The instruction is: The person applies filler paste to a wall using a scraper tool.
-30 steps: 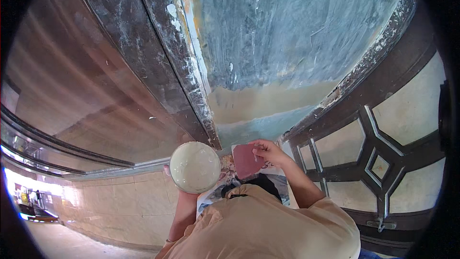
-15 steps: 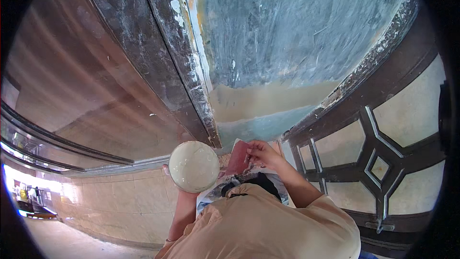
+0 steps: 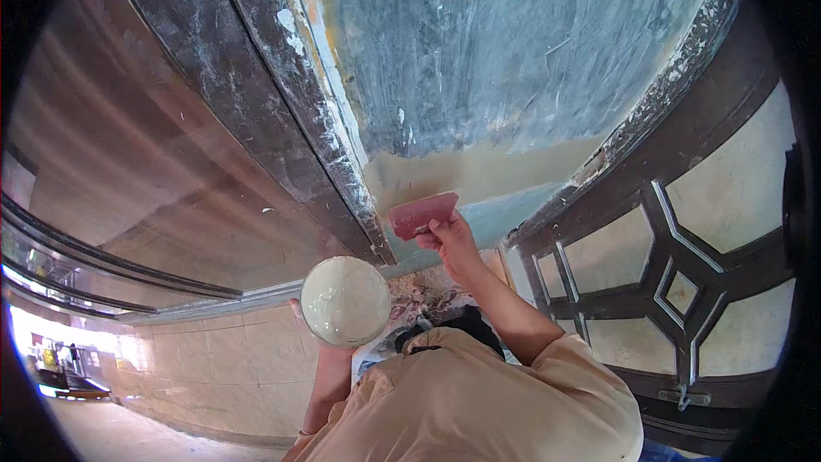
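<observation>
My left hand (image 3: 332,354) holds a round bowl (image 3: 315,335) from underneath, its fingers curled at the side and mostly hidden. Glossy cream-coloured paste (image 3: 345,299) fills the bowl. In my right hand (image 3: 453,239), pinched between thumb and fingers, is a flat dark-red putty spreader (image 3: 424,212). The spreader is stretched out in front of the lower wall, just below a tan band of filler (image 3: 479,169); whether its edge touches the surface I cannot tell. Above that band the wall (image 3: 496,51) is blue-grey and streaky.
A dark frame post (image 3: 295,137) with chipped white patches borders the wall on the left, beside a glossy brown panel (image 3: 171,145). To the right stands a dark door (image 3: 654,248) with pale panels and a latch (image 3: 684,397). Rubble (image 3: 428,295) lies at the wall's foot.
My right hand has reached forward and up to the wall, turning the spreader from upright to nearly level. The bowl in my left hand has stayed almost in place.
</observation>
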`<state>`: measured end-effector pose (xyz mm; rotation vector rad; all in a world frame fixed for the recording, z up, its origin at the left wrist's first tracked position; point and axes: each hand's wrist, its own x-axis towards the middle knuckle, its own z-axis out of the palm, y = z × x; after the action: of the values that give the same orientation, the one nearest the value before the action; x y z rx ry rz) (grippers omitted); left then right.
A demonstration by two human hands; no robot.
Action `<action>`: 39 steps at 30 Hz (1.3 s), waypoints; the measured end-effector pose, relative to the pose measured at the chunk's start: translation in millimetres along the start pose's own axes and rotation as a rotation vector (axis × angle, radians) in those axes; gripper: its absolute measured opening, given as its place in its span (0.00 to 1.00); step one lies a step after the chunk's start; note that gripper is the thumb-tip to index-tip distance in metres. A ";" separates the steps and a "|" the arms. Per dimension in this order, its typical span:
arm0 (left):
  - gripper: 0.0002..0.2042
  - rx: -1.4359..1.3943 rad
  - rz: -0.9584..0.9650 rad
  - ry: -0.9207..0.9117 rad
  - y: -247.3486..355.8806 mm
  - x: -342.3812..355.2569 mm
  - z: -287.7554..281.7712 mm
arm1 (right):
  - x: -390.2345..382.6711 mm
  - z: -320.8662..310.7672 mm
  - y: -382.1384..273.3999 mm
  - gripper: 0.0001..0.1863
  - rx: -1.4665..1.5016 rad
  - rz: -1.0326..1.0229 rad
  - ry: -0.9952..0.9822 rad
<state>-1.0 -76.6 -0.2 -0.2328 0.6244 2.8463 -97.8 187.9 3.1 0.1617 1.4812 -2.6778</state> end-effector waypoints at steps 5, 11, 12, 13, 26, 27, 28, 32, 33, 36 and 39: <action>0.52 -0.111 0.005 -0.071 2.8 -3.8 8.0 | -4.9 1.9 7.9 0.12 -0.106 0.041 0.012; 0.51 -0.013 0.034 0.026 6.1 -4.3 4.2 | 2.0 4.0 -23.1 0.13 -0.848 -0.308 0.077; 0.51 -0.006 0.026 -0.003 5.4 -5.8 3.9 | 3.4 7.5 -30.4 0.13 -0.887 -0.377 0.096; 0.51 0.000 0.018 -0.033 5.4 -6.5 4.4 | 5.2 10.8 -36.4 0.12 -0.925 -0.449 0.116; 0.51 -0.036 -0.018 -0.009 -3.4 -4.6 0.2 | 0.9 -58.2 -27.9 0.09 -0.534 -0.360 0.361; 0.51 -0.024 -0.013 -0.008 -4.5 -5.3 -0.2 | 1.7 -40.1 -31.1 0.11 -0.631 -0.327 0.302; 0.51 -0.008 -0.008 -0.007 -4.9 -6.7 1.6 | 4.1 -21.6 -33.6 0.13 -0.723 -0.294 0.241; 0.51 0.049 -0.014 -0.030 -8.6 2.3 6.5 | 21.7 2.7 -31.6 0.14 -0.861 -0.445 0.280; 0.51 0.065 -0.014 -0.037 -8.7 4.9 7.9 | 21.8 -2.4 -36.0 0.14 -0.845 -0.480 0.382; 0.51 0.087 -0.017 -0.038 -0.4 9.6 1.2 | 18.8 -49.7 -22.7 0.14 -0.790 -0.559 0.560; 0.52 0.084 -0.014 -0.041 1.6 2.6 -2.2 | 1.9 -69.9 -23.7 0.13 -0.846 -0.599 0.618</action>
<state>-3.7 -78.4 -2.0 -0.1636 0.7293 2.7964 -98.6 259.7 -14.2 0.5906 3.1254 -2.1185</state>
